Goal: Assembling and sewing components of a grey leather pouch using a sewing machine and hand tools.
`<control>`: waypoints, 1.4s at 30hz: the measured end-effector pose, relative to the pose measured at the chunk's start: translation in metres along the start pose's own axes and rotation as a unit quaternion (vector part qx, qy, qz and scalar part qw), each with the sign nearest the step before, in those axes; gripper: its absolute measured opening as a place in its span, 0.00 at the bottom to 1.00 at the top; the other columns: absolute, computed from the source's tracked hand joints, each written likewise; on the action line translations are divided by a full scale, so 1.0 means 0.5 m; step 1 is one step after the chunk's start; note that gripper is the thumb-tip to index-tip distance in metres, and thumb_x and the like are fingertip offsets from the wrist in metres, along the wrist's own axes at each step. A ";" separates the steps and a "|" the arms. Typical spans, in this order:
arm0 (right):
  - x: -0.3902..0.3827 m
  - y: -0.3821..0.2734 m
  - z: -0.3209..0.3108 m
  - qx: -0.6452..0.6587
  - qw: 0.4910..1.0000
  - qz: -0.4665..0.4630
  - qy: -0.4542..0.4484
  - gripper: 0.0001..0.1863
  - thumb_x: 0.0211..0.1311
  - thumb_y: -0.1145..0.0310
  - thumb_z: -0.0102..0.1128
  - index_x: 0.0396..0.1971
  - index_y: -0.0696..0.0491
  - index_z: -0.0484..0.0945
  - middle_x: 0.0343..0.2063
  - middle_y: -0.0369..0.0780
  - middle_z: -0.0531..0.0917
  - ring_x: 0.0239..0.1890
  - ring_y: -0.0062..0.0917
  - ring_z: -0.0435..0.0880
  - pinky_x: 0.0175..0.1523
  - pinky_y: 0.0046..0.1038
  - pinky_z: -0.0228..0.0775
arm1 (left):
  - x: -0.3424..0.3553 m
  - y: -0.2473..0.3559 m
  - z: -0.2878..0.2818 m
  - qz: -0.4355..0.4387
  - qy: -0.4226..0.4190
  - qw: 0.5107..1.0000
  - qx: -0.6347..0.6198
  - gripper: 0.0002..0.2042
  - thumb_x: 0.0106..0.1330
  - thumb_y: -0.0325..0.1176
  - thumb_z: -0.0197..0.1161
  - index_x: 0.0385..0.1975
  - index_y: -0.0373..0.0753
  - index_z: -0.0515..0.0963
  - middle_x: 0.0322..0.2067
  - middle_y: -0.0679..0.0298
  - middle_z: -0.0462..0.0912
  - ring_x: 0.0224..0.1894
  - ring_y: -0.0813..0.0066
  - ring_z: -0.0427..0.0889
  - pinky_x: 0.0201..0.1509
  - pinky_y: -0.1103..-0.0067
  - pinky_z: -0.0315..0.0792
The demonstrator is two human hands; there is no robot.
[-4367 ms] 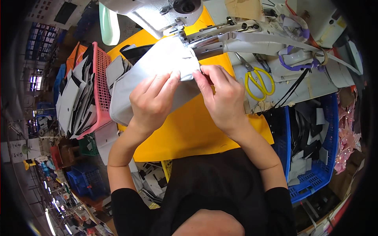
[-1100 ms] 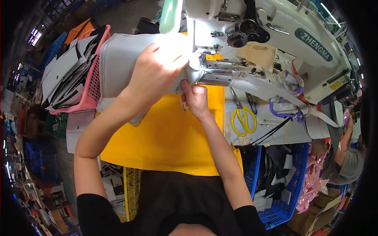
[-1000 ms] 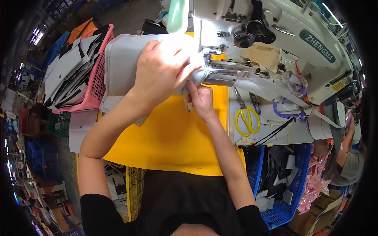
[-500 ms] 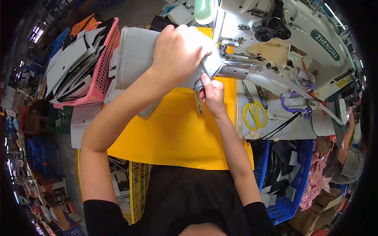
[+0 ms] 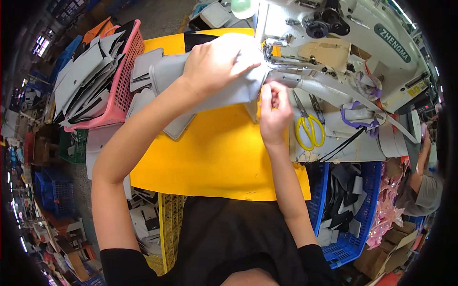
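A light grey, flat, wallet-like pouch lies under the sewing machine's presser foot, its right edge against the narrow machine arm. My left hand lies over the pouch and grips it close to the needle area; strong lamp light washes out its fingertips. Just below the machine arm, at the pouch's near right corner, is my right hand with curled fingers. Whatever it pinches is hidden. Yellow-handled scissors and small dark snips lie to its right.
A yellow sheet covers the table, with more grey pouches on it. At left stands a pink basket of grey pieces. Below the table are a blue crate and a yellow crate. Another person is at far right.
The pouch has turned and flattened toward the machine arm, its left end dropping nearer me. My right hand has left the pouch's folded corner and moved right, its fingers now curled.
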State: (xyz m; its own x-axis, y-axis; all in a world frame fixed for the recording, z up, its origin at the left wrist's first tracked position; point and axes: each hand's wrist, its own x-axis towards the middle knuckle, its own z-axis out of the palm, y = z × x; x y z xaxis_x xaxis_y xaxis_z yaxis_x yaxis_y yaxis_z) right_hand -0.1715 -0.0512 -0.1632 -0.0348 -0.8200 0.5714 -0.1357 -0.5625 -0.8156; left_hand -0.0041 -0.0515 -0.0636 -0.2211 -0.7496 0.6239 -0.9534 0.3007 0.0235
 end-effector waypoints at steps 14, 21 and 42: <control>0.049 -0.062 0.003 -0.107 0.994 -0.023 0.029 0.07 0.53 0.85 0.63 0.29 0.56 0.80 0.24 0.32 0.77 0.22 0.14 0.67 0.27 0.16 0.62 | 0.014 -0.005 -0.010 0.050 0.000 0.998 -0.036 0.21 0.63 0.48 0.69 0.22 0.35 0.74 0.16 0.65 0.74 0.16 0.70 0.66 0.23 0.76 0.64; 0.042 -0.043 0.034 -0.028 0.990 0.019 0.134 0.06 0.52 0.84 0.63 0.25 0.56 0.79 0.19 0.30 0.76 0.20 0.13 0.66 0.27 0.15 0.61 | 0.039 -0.009 -0.035 0.035 -0.078 0.993 -0.076 0.19 0.60 0.49 0.65 0.26 0.36 0.82 0.21 0.58 0.81 0.21 0.56 0.77 0.27 0.69 0.72; -0.030 -0.015 0.034 -0.114 0.993 -0.012 0.020 0.11 0.67 0.67 0.63 0.28 0.56 0.75 0.22 0.39 0.78 0.19 0.29 0.71 0.28 0.32 0.65 | 0.008 -0.004 -0.005 0.119 0.102 0.978 0.137 0.25 0.62 0.55 0.63 0.27 0.32 0.82 0.26 0.56 0.84 0.27 0.60 0.81 0.34 0.69 0.73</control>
State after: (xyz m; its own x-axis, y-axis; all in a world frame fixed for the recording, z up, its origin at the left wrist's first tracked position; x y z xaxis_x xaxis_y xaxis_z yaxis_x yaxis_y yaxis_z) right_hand -0.1531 -0.0365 -0.1675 -0.0671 -0.7994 0.5971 -0.3569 -0.5396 -0.7625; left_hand -0.0027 -0.0537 -0.0591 -0.4236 -0.5356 0.7305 -0.9058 0.2613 -0.3336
